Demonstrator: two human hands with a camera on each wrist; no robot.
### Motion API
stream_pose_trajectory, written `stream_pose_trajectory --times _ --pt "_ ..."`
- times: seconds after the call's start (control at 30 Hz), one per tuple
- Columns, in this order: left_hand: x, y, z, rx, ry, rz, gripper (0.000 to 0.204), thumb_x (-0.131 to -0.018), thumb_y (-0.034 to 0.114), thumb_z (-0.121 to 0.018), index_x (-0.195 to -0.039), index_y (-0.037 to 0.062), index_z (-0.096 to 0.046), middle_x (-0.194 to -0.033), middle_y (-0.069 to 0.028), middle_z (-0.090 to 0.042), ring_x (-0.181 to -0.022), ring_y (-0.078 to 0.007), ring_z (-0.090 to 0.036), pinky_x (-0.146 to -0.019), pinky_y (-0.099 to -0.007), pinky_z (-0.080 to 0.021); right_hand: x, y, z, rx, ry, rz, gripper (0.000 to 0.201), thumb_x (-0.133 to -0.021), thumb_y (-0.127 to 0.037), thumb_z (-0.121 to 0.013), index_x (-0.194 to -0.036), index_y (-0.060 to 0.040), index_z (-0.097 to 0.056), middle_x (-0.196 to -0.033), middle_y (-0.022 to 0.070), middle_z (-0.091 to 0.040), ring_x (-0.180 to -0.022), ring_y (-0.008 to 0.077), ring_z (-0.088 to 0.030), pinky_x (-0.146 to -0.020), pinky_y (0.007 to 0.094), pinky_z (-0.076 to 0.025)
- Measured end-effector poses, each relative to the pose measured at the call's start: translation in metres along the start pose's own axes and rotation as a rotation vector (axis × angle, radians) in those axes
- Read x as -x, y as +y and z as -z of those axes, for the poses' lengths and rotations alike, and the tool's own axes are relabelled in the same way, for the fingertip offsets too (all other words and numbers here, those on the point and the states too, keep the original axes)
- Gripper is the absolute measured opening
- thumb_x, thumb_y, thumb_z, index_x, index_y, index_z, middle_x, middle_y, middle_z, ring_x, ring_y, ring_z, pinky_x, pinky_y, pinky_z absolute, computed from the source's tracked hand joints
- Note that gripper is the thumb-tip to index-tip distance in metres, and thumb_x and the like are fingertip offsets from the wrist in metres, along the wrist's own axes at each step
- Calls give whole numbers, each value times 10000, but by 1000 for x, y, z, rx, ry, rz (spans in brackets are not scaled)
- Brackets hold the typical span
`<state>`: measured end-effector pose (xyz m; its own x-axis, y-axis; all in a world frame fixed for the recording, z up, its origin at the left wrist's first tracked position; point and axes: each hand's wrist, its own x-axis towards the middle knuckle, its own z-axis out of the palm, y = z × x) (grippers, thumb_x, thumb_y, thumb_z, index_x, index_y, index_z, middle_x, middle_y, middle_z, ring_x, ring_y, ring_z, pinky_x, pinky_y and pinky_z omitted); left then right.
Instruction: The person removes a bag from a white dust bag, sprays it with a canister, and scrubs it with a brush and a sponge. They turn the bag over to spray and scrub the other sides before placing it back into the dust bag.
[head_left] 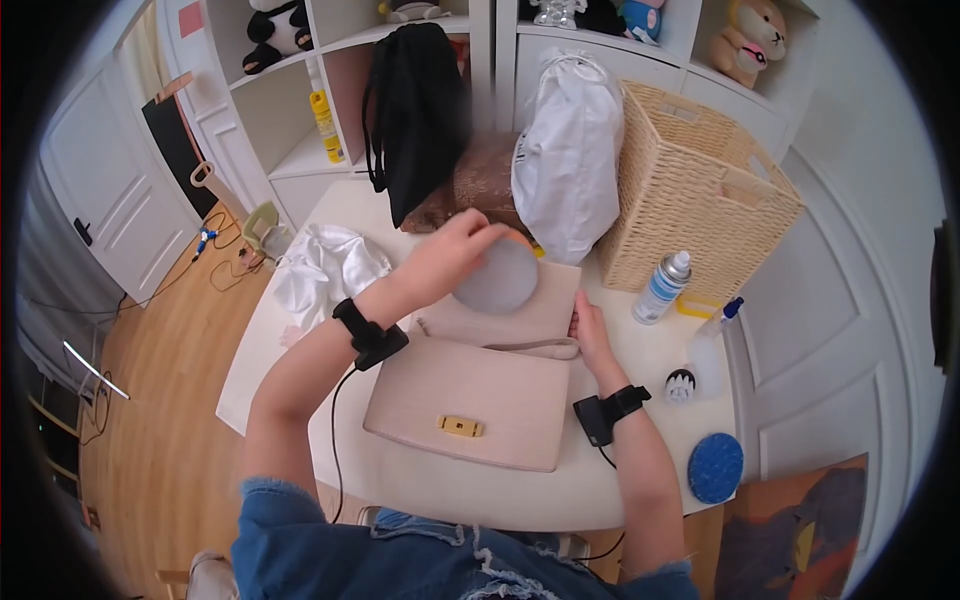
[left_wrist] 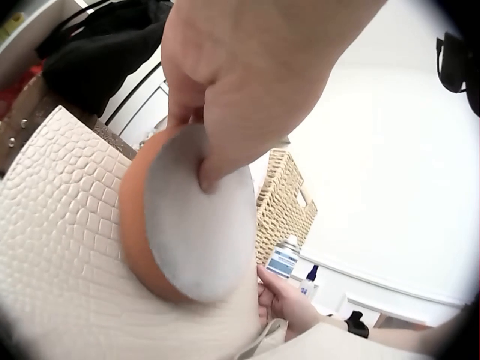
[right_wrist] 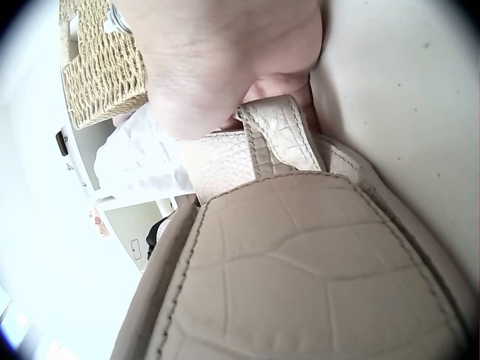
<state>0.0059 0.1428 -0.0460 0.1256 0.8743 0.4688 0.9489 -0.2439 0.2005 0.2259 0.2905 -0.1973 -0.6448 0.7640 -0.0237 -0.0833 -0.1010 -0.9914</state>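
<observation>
My left hand (head_left: 450,258) pinches a round polishing pad (left_wrist: 202,225) by its upper edge. The pad has an orange foam side and a pale grey face, and it stands tilted against the raised panel of a beige crocodile-embossed handbag (head_left: 470,400). A gold clasp (head_left: 460,426) sits on the bag's near part, and a short strap (head_left: 545,348) lies across its middle. At the right edge of the raised panel, my right hand (head_left: 592,332) grips the bag; its fingertips are partly hidden. The right wrist view shows the bag's stitched side (right_wrist: 300,247) close up.
Behind the bag stand a black drawstring bag (head_left: 420,120), a white cloth bag (head_left: 570,150) and a wicker basket (head_left: 690,190). A spray can (head_left: 661,290), small bottle (head_left: 722,318) and blue round pad (head_left: 715,467) are on the right; white satin cloth (head_left: 330,270) lies left.
</observation>
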Motion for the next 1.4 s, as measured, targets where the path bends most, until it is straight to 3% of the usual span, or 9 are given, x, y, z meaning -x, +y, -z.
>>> stream_pose_trajectory --times 0.17,0.23,0.7,0.8,0.93,1.13,1.2,1.3,1.4 --pt "-2 13 -16 12 -118 -81 472 -761 -33 -608 -1210 88 -528 -1053 -120 -513 -990 -297 -555 -828 -370 -491 -2 2 -1 -26 0 -14 581 -994 -503 -391 -1012 29 -623 -896 65 -656 -757 114 -625 -659 239 -497" --pt "-16 13 -15 -28 69 -92 469 -763 -25 -610 -1211 84 -526 -1042 -125 -512 -985 -305 -558 -835 -374 -487 -9 13 6 49 -20 15 621 -967 -557 -394 -1040 17 -619 -928 96 -669 -791 145 -654 -694 263 -531" --pt "-38 29 -27 49 86 -168 474 -747 -33 -607 -1201 78 -525 -1023 -140 -499 -981 -326 -555 -836 -387 -485 -21 27 16 -25 22 -79 572 -990 -505 -341 -1095 6 -577 -978 133 -664 -819 194 -673 -706 303 -558" --pt "-27 23 -34 77 -146 -221 496 -757 -29 -607 -1234 78 -530 -1110 -160 -526 -1002 -334 -575 -830 -393 -493 -24 35 17 -41 31 -42 585 -986 -517 -346 -1062 10 -587 -964 135 -667 -808 192 -674 -694 297 -558" --pt "-16 9 -19 115 -75 -76 489 -756 -26 -630 -1219 94 -531 -1099 -136 -512 -1020 -329 -554 -851 -391 -479 -6 4 -1 -112 65 -62 553 -988 -511 -370 -903 -27 -625 -723 4 -596 -622 87 -561 -555 217 -448" --pt "15 -10 38 228 320 189 491 -790 11 -667 -1251 74 -510 -1131 -107 -555 -1071 -246 -561 -885 -357 -464 -2 -5 -4 -42 37 -62 577 -993 -490 -357 -1062 16 -625 -917 94 -678 -782 155 -663 -688 272 -531" --pt "29 -11 51 740 328 552 485 -848 83 -666 -1291 17 -478 -1187 -96 -569 -1113 -191 -546 -942 -337 -444 -4 0 -1 -30 13 -55 568 -993 -480 -360 -1067 18 -624 -929 92 -677 -787 157 -662 -687 275 -532" --pt "51 -19 60 1279 381 567 472 -864 144 -696 -1262 -2 -489 -1150 -82 -589 -1075 -153 -568 -947 -327 -467 -2 -5 0 -21 -27 -48 538 -996 -444 -364 -1089 20 -619 -958 94 -675 -816 161 -659 -712 287 -532" --pt "70 -21 72 1326 428 558 480 -871 148 -688 -1270 -13 -477 -1179 -93 -580 -1097 -163 -566 -967 -329 -461 5 -23 -5 -51 -44 -11 474 -996 -367 -362 -1087 21 -618 -972 100 -670 -866 171 -648 -777 306 -521"
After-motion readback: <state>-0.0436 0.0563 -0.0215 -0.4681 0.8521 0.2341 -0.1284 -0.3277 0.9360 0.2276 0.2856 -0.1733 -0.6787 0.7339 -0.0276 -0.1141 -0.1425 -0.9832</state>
